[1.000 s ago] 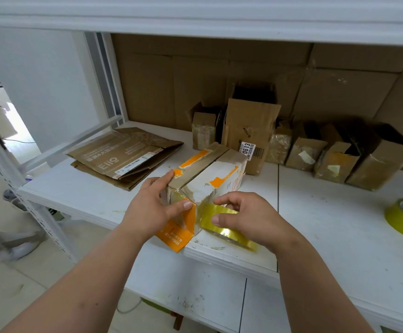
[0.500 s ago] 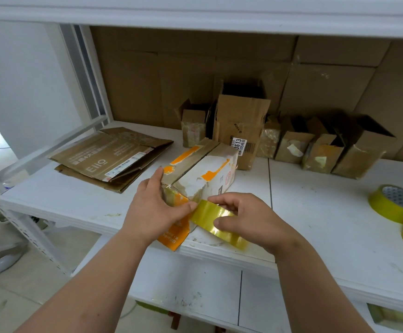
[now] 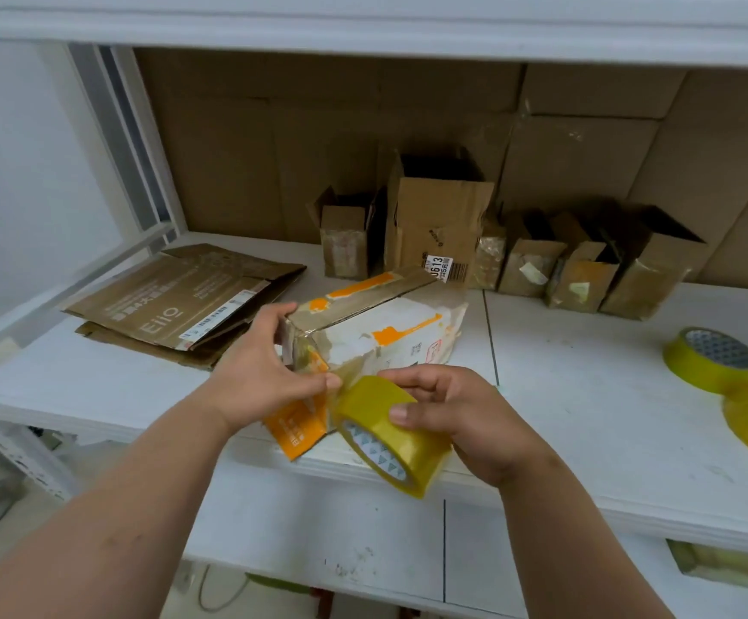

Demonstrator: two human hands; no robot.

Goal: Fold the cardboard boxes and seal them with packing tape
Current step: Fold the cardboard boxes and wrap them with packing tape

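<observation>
Head view: centre frame, the worn white-and-orange cardboard box [image 3: 381,332] lies on the white shelf board [image 3: 586,386]. The left hand [image 3: 265,373] curls around its near end, thumb pressing tape there. The right hand [image 3: 457,413] clutches the yellow roll of packing tape [image 3: 381,435], just below the box. Two more yellow tape rolls [image 3: 711,359] lie far right; flattened brown cartons [image 3: 175,301] at left.

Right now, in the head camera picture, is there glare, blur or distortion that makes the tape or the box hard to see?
Head view: the wide lens bows the shelf edge; soft even light, no hard shadows; the tape roll in the right hand shines a little but reads clearly; the box under the left hand is sharp; the frame's far edges look soft.
</observation>
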